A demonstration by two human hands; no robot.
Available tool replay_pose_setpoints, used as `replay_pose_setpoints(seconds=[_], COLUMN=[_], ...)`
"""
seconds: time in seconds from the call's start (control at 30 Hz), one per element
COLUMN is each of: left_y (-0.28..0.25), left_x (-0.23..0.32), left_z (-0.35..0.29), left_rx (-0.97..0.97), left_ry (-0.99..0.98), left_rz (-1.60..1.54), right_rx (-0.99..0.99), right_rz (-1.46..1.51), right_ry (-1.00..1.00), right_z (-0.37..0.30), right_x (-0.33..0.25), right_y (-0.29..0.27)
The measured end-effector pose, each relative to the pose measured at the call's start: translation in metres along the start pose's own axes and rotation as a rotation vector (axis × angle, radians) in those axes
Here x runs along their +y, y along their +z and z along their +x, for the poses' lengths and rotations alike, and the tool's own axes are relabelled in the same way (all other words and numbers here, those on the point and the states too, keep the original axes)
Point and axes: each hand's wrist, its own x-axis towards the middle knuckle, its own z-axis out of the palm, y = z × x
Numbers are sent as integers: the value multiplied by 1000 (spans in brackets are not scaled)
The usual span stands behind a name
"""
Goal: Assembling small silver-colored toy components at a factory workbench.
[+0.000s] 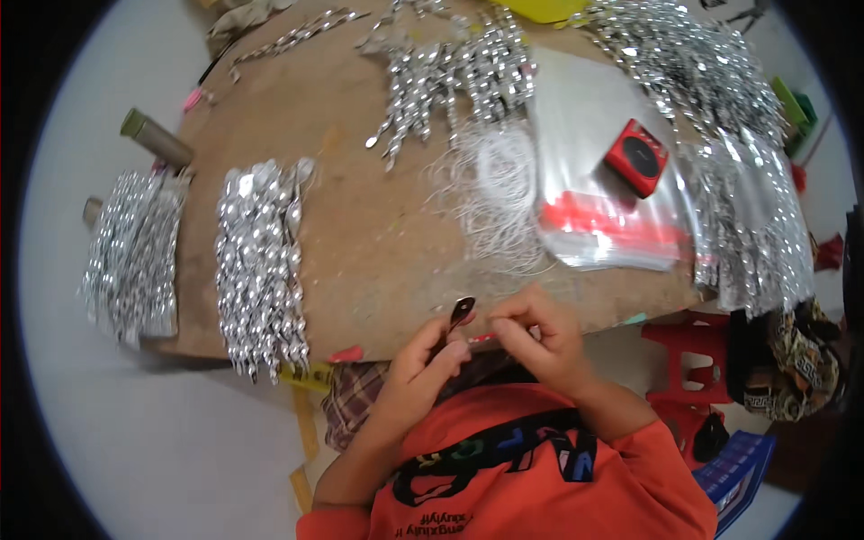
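Note:
At the table's near edge, my left hand (427, 360) is closed around a dark, shiny oblong piece (463, 311) with a small light spot near its top; its lower part is hidden by my fingers. Close by on the right, my right hand (543, 337) has thumb and fingers pinched together, and what they hold is too small to make out. Between both hands shows a small red-and-white strip (483, 337). Just beyond them lies a loose heap of thin white strings (504, 193).
Bundles of silver twisted strips lie at left (261, 261), far left (135, 256), top centre (459, 76) and right (751, 207). A red speaker-like box (637, 157) rests on clear plastic bags (576, 117). A red stool (688, 360) stands right of the table (360, 207).

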Motion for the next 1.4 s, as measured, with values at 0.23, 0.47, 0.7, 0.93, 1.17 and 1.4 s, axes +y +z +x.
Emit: replay_pose_setpoints(seconds=[0.23,0.47,0.7,0.93,1.17,1.4], left_y=[-1,-9,-10,-5,-4,0], left_x=[-7,-13,-13,-14,-2,4], left_z=[-6,-6,-8,-13,-15,-14], left_rx=[53,62,15,36,116,171], left_ry=[23,12,-3,23,-103,-129], left_rz=[31,-21,-76,-104,-144,-149], right_rx=[-67,-23,-168,-199,-266,-235], right_rz=[-23,223,457,538,67,114], right_ry=[47,114,160,276,37,-2], right_z=[0,-3,-5,-5,-8,-10], right_x=[9,8,1,-3,4,9], right_y=[9,15,13,18,18,18])
